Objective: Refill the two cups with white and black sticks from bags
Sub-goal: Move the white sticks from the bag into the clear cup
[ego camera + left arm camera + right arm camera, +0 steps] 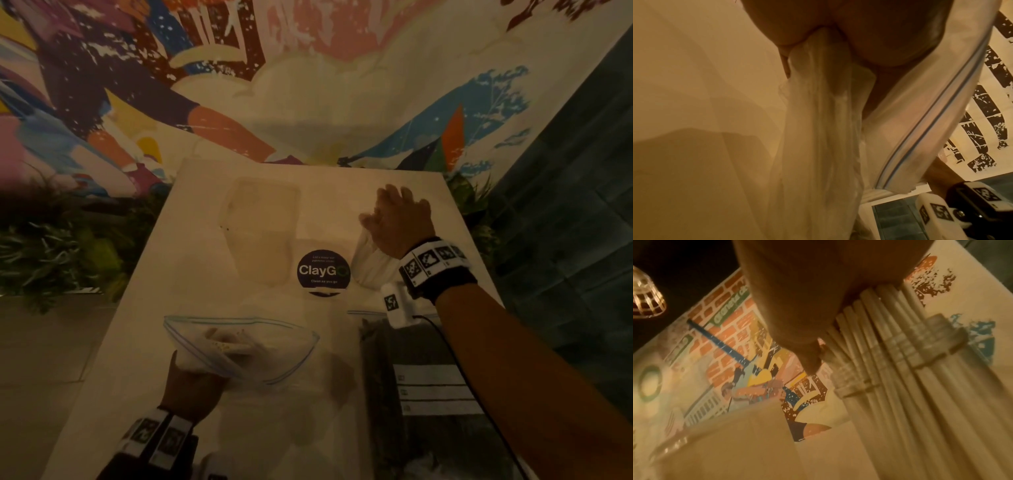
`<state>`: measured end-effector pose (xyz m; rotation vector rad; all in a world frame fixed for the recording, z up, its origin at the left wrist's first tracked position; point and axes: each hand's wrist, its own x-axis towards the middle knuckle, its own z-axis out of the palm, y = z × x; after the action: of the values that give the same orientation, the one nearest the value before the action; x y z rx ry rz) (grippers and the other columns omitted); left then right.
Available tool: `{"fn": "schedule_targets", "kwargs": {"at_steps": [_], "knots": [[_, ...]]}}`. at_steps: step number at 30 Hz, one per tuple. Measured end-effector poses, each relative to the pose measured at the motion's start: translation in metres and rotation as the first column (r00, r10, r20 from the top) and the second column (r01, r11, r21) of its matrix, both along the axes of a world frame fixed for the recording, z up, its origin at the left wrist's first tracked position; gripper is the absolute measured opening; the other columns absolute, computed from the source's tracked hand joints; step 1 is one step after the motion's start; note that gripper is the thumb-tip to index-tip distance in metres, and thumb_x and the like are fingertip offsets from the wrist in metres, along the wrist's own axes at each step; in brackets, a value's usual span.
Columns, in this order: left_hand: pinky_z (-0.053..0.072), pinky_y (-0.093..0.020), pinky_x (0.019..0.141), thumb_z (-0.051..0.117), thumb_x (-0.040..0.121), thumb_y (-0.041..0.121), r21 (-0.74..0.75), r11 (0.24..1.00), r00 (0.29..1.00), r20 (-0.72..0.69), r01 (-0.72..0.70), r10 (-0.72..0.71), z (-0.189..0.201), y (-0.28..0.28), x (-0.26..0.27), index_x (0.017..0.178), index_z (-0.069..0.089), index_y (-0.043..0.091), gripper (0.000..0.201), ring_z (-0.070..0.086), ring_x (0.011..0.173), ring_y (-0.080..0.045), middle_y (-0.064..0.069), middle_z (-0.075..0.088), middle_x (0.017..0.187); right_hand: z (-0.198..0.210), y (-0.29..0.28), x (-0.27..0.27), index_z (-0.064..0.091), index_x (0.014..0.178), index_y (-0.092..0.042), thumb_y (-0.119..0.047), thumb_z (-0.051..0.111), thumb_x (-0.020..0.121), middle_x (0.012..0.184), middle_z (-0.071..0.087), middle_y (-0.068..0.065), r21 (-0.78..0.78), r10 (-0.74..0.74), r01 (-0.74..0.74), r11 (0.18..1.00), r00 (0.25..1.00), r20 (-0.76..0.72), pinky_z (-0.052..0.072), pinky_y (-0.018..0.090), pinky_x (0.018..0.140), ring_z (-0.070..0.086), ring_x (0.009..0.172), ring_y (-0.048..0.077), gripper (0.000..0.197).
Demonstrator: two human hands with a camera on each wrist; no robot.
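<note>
two bags lie on the white table (144,342), both on the near half. the clear zip bag (239,346) hangs open from the left hand (191,380), which clenches a gathered fold of its plastic at the near-left corner; the left wrist view shows the plastic bunched between thumb and fingers, and the blue zip line running off to the right of the palm. what remains inside that bag is too faint to count. the dark bag (418,394) lies flat to the right of the left hand, under the right forearm, zip end toward the far side, three white label strips on its face.

one cup (906,356) can be made out, clear and ribbed, directly under the right hand (399,222). a second cup cannot be made out. the white sticks (877,318) stand in the cup as one dense bundle, too many to count. the right hand lies on their tops, fingers spread and mostly straight, not clamped round them; how far they curl over the far side cannot be told.

a round claygo sticker (323,272) sits just left of the right wrist, between the two hands. beyond the right fingertips a short strip of table runs to the far edge below the mural wall (308,85); the right edge is close beside that hand. left of the left hand the table ends nearby.
</note>
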<state>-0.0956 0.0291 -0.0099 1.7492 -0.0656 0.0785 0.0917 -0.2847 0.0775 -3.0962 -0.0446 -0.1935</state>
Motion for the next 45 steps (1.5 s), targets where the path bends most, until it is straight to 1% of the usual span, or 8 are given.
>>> {"fn": "schedule_targets", "kwargs": {"at_steps": [8, 16, 20, 24, 27, 32, 37, 45], "knots": [[0.05, -0.011, 0.072, 0.065, 0.06, 0.041, 0.075, 0.997, 1.0, 0.021, -0.009, 0.007, -0.007, 0.007, 0.003, 0.086, 0.069, 0.004, 0.045, 0.062, 0.082, 0.005, 0.011, 0.067, 0.1, -0.011, -0.005, -0.01, 0.047, 0.131, -0.009, -0.047, 0.024, 0.09, 0.13, 0.052, 0.014, 0.162, -0.063, 0.033, 0.986, 0.98, 0.187, 0.044, 0.047, 0.09, 0.045, 0.119, 0.035, 0.06], [0.051, -0.013, 0.071, 0.064, 0.06, 0.039, 0.046, 0.999, 0.999, 0.039, -0.001, -0.001, 0.001, 0.003, 0.002, 0.086, 0.069, 0.038, 0.026, 0.062, 0.081, 0.005, 0.019, 0.069, 0.09, -0.006, -0.004, -0.008, 0.05, 0.129, -0.013, -0.057, 0.018, 0.086, 0.132, 0.052, 0.013, 0.167, -0.136, 0.107, 0.98, 0.976, 0.172, 0.039, 0.051, 0.096, 0.043, 0.124, 0.037, 0.069], [0.052, -0.012, 0.068, 0.071, 0.05, 0.041, -0.023, 0.999, 0.998, -0.045, -0.048, 0.047, -0.012, 0.007, 0.001, 0.089, 0.072, 0.013, 0.048, 0.066, 0.084, -0.002, 0.015, 0.071, 0.095, 0.01, 0.022, -0.044, 0.062, 0.112, -0.007, -0.037, 0.054, 0.088, 0.115, 0.064, 0.013, 0.314, -0.065, -0.207, 0.926, 0.735, 0.675, 0.041, 0.039, 0.094, 0.054, 0.112, 0.026, 0.04], [0.044, -0.001, 0.074, 0.064, 0.053, 0.046, 0.042, 0.999, 0.998, -0.065, -0.014, 0.016, -0.009, 0.006, 0.0, 0.089, 0.071, 0.045, 0.038, 0.058, 0.088, 0.019, 0.043, 0.062, 0.093, 0.004, 0.08, -0.121, 0.068, 0.103, -0.015, -0.018, 0.065, 0.082, 0.091, 0.066, -0.007, 0.762, 0.224, -0.318, 0.565, 0.947, 0.229, 0.048, 0.016, 0.072, 0.061, 0.081, 0.002, 0.022], [0.046, -0.002, 0.07, 0.066, 0.047, 0.05, 0.06, 0.998, 0.994, -0.103, -0.036, 0.042, -0.005, 0.0, 0.003, 0.082, 0.069, 0.052, 0.035, 0.059, 0.083, 0.019, 0.043, 0.063, 0.083, -0.024, 0.104, -0.156, 0.058, 0.123, -0.024, -0.018, 0.073, 0.077, 0.106, 0.064, -0.009, 0.805, 0.473, -0.145, 0.575, 0.862, -0.182, 0.051, 0.018, 0.076, 0.059, 0.09, 0.003, 0.048], [0.048, -0.006, 0.064, 0.061, 0.048, 0.05, 0.157, 0.987, 0.999, -0.013, -0.034, 0.037, 0.018, -0.018, 0.004, 0.072, 0.063, 0.064, 0.027, 0.059, 0.076, 0.017, 0.043, 0.06, 0.067, -0.046, 0.117, -0.172, 0.062, 0.101, -0.022, -0.043, 0.068, 0.076, 0.089, 0.061, -0.014, 0.851, 0.421, -0.211, 0.482, 0.907, -0.013, 0.049, 0.021, 0.072, 0.057, 0.079, 0.004, 0.034], [0.054, -0.025, 0.061, 0.056, 0.053, 0.047, 0.241, 0.97, 0.996, 0.086, -0.012, -0.009, 0.023, -0.029, 0.01, 0.073, 0.075, 0.006, 0.049, 0.063, 0.079, -0.001, 0.009, 0.072, 0.067, -0.046, 0.116, -0.178, 0.057, 0.08, -0.02, -0.043, 0.062, 0.079, 0.069, 0.048, -0.019, 0.826, 0.296, -0.315, 0.467, 0.936, 0.189, 0.036, 0.008, 0.063, 0.046, 0.065, -0.006, 0.023], [0.046, -0.036, 0.07, 0.053, 0.042, 0.054, 0.168, 0.984, 0.999, 0.002, -0.053, 0.053, 0.029, -0.043, 0.005, 0.076, 0.073, -0.007, 0.072, 0.063, 0.076, -0.022, -0.027, 0.069, 0.076, -0.046, 0.109, -0.177, 0.047, 0.069, -0.03, -0.024, 0.063, 0.086, 0.063, 0.049, -0.013, 0.825, 0.328, -0.199, 0.53, 0.944, 0.017, 0.034, 0.009, 0.056, 0.048, 0.062, -0.005, 0.024]]}}
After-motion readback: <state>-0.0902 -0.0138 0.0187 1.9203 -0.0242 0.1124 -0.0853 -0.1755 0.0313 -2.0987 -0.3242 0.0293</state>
